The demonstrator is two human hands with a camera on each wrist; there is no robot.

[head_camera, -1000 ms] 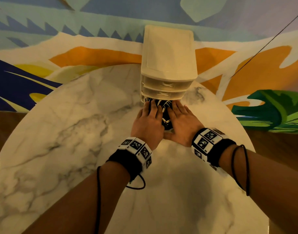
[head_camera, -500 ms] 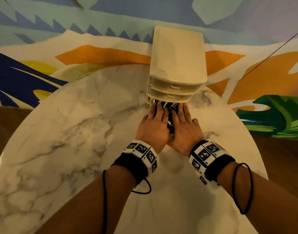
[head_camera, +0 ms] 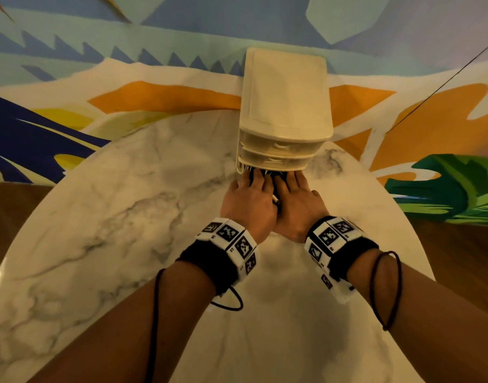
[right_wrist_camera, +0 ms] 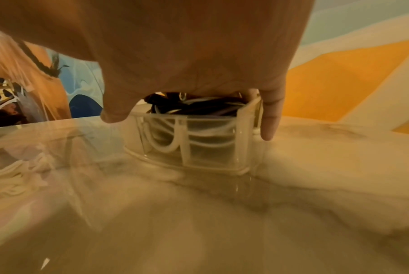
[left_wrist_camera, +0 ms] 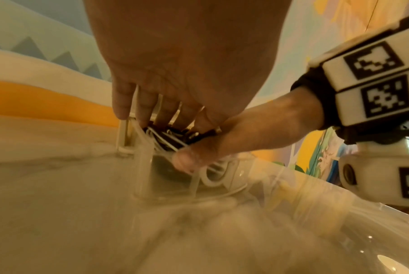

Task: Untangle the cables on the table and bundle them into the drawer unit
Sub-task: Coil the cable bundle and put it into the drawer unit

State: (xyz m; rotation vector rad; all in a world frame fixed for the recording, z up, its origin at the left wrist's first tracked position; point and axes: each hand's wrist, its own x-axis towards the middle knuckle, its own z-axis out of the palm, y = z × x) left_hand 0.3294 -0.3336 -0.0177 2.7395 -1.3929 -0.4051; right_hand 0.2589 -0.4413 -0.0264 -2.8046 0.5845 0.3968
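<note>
A cream drawer unit (head_camera: 285,98) stands at the far side of the marble table (head_camera: 126,217). Its clear bottom drawer (right_wrist_camera: 198,148) is pulled partway out and packed with black and white cables (head_camera: 273,189). My left hand (head_camera: 248,200) and right hand (head_camera: 298,205) lie side by side, palms down. Their straight fingers press on the cables, with the tips reaching under the drawer above. In the left wrist view the left fingers (left_wrist_camera: 147,103) push on the cables (left_wrist_camera: 170,137) at the drawer's left corner. The right little finger (right_wrist_camera: 270,118) hangs outside the drawer's right wall.
The unit's two upper drawers (head_camera: 276,150) are pushed in. The round table's edge curves close past the unit on the right. A painted wall (head_camera: 154,37) rises behind it. A thin dark line (head_camera: 431,87) crosses the upper right.
Both hands stay flat on the cables and have edged forward toward the unit. A little less of the bottom drawer shows in front of the unit.
</note>
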